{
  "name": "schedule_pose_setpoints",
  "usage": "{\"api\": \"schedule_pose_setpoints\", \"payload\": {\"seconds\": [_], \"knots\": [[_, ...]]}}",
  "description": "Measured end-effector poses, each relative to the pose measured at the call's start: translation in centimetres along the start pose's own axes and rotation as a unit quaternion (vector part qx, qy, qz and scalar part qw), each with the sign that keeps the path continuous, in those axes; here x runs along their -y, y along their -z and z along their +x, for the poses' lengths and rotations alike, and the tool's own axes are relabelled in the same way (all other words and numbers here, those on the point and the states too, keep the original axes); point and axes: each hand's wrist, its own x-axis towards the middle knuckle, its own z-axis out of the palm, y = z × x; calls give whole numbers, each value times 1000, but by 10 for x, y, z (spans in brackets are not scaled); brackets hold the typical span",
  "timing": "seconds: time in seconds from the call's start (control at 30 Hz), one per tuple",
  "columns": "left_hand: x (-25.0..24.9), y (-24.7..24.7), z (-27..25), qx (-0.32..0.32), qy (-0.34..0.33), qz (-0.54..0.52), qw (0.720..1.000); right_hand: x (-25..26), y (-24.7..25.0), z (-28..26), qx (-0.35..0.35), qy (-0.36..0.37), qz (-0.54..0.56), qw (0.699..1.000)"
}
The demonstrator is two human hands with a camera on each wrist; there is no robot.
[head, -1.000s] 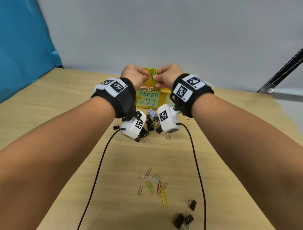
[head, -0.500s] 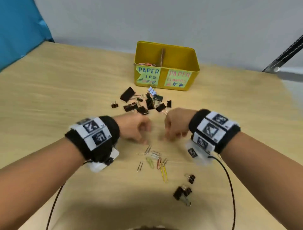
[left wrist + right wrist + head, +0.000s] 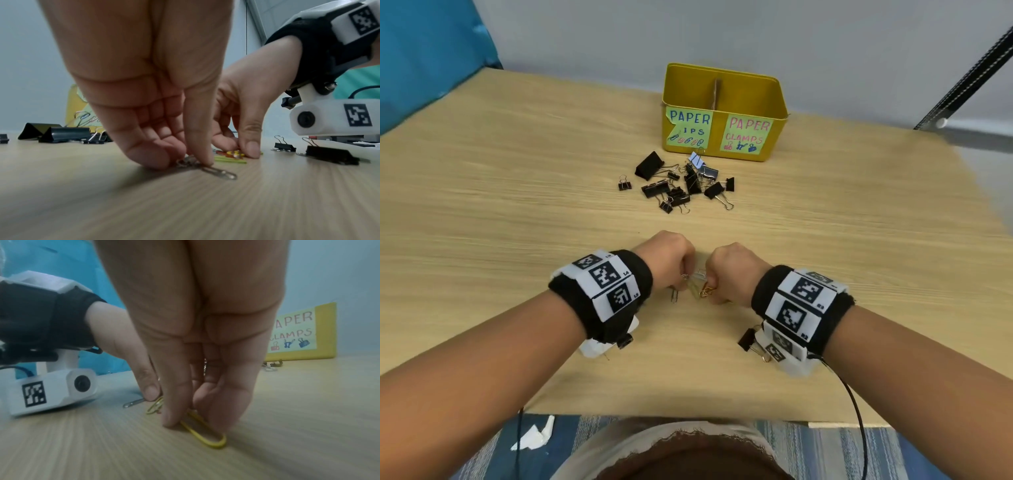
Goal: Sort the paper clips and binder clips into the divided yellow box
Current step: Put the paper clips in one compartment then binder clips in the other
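A pale wooden desk stands before a grey wall, with blue cloth at the left. The yellow box, in two compartments labelled for paper clips and paper clamps, sits at the far side, well apart from the hands. Just before it lies a heap of black binder clips, too tangled to count surely; about ten show.

Near the desk's front edge the left hand and right hand are down side by side on the few loose paper clips. The left thumb and fingertips pinch a silver paper clip against the desk. The right thumb and fingertips pinch a yellow paper clip. Between them lie a green clip and something orange, partly hidden by fingers. Two more binder clips lie under the right wrist, half covered in the head view.
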Motion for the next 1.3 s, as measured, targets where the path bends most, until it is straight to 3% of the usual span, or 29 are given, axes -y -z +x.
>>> {"api": "schedule_pose_setpoints", "payload": {"seconds": [0.4, 0.5, 0.6, 0.67, 0.73, 0.8, 0.87, 0.97, 1.03, 1.1, 1.3], "knots": [[2, -3, -9, -18, 19, -7, 1000, -19, 6, -4, 17, 46, 100, 994], [15, 3, -9, -25, 52, -159, 986, -31, 16, -4, 36, 48, 209, 976], [24, 7, -13, 0, 70, -365, 928, -39, 22, -2, 48, 61, 346, 935], [23, 6, -15, 0, 78, -418, 905, -43, 25, -1, 59, 68, 395, 914], [19, 5, -16, -17, 81, -386, 919, -45, 27, 0, 72, 59, 432, 897], [16, 4, -17, -35, 76, -277, 957, -43, 28, 1, 74, 31, 458, 885], [15, 1, -19, -33, 63, -135, 988, -40, 27, 3, 56, 7, 457, 888], [15, -5, -23, -3, 55, -1, 998, -34, 23, 6, 61, -20, 422, 904], [15, -9, -23, -4, 53, 27, 998, -31, 19, 8, 58, -7, 310, 949], [14, -10, -22, -22, 55, 20, 998, -26, 14, 9, 44, 16, 223, 974], [10, -10, -21, -3, 68, -7, 998, -20, 13, 10, 13, 36, 229, 973]]}}
